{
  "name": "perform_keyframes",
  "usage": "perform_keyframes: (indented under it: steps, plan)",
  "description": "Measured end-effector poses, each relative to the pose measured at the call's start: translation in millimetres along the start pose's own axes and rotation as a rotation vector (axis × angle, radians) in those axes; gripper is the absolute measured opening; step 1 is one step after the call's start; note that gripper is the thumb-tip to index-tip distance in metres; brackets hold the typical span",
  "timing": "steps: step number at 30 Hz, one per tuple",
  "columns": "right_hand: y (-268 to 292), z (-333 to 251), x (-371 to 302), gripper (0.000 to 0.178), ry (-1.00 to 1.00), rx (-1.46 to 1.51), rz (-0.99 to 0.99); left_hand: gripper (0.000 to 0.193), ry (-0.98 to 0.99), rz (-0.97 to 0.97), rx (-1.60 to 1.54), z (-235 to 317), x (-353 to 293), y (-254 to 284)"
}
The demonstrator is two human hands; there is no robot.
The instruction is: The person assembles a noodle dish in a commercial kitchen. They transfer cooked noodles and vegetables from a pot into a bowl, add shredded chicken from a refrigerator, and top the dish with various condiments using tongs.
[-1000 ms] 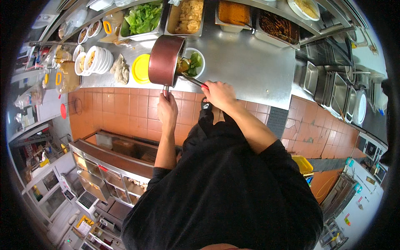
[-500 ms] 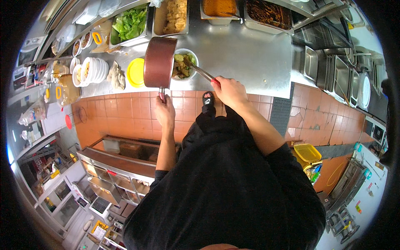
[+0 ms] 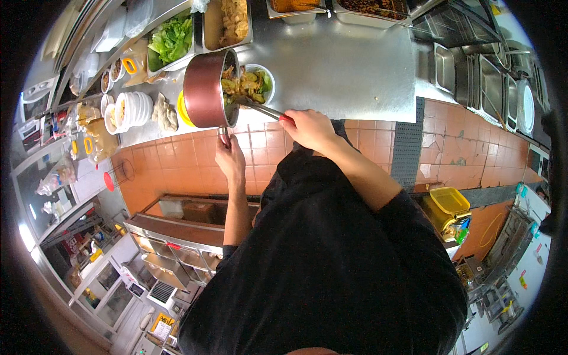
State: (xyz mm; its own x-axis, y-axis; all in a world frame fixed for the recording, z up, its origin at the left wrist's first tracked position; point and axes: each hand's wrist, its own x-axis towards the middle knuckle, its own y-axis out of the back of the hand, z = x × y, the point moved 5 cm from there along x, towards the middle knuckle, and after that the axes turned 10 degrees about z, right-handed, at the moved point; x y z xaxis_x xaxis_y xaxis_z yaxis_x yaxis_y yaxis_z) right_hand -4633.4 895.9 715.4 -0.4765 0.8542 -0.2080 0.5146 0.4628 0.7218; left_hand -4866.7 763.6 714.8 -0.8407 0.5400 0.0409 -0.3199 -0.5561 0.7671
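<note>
My left hand (image 3: 231, 157) is closed round the handle of a reddish-brown saucepan (image 3: 204, 92). The pan lies tilted on its side, its mouth turned to the right against a white round bowl (image 3: 273, 86). Mixed leafy greens and brownish pieces (image 3: 254, 83) fill the bowl and show at the pan's mouth. In my right hand (image 3: 312, 130) are metal tongs (image 3: 265, 109) with red grips, their tips at the pan's mouth among the food. A yellow round lid (image 3: 184, 111) sits partly hidden behind the pan.
Steel trays of lettuce (image 3: 170, 41), pale chunks (image 3: 234, 23) and dark sauce (image 3: 373, 7) line the counter's (image 3: 343, 77) far side. Left of the pan are a crumpled cloth (image 3: 165, 112) and stacked white bowls (image 3: 133, 111). More steel pans (image 3: 490, 89) stand at right.
The saucepan has tipped further, so its mouth now shows food inside. My right hand has moved left with the tongs, whose tips went from the bowl to the pan's mouth.
</note>
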Motion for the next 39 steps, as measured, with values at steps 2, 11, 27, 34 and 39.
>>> perform_keyframes:
  steps: [2, 11, 27, 34, 39]
  plan:
    - [-6, 5, 4, 0.034, -0.057, -0.011, -0.025, 0.033, 0.027, -0.002, -0.02, 1, 1, -2]
    - [14, 2, 6, 0.035, -0.152, 0.192, -0.029, 0.034, 0.019, -0.009, 0.007, -7, 0, 5]
    - [-16, -17, 37, 0.041, -0.238, 0.175, -0.105, 0.031, -0.084, -0.019, 0.057, -15, 1, 9]
    - [-28, -49, 79, 0.04, -0.222, 0.203, -0.101, 0.03, -0.087, -0.025, 0.098, -19, 8, 13]
    - [-27, -33, 69, 0.043, -0.284, 0.219, -0.209, 0.033, -0.066, -0.009, 0.056, -25, 16, 14]
